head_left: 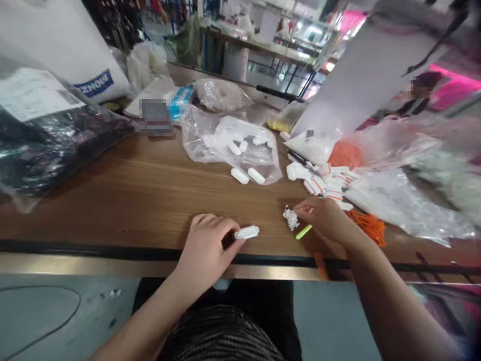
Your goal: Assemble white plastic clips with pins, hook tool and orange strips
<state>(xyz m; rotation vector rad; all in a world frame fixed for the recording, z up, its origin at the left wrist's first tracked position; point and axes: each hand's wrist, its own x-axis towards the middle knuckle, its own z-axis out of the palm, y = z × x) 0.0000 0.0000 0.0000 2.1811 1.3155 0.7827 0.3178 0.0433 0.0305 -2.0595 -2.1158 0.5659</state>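
Left hand (206, 250) pinches a white cylinder (247, 232); right hand (323, 219), grip unclear, beside white crumbs (290, 218).

We see a brightly lit room, with glare on the plastic bag (233, 145) and light washing out the far shelf (259, 45). A dark shadow falls beside the left hand (206, 253). The picture's edges bend and smear, and a pixelated patch (156, 117) blurs one spot.

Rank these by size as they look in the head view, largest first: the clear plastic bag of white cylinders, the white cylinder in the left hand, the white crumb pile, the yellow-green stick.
Clear plastic bag of white cylinders; then white cylinder in the left hand; then white crumb pile and yellow-green stick, too alike to rank.
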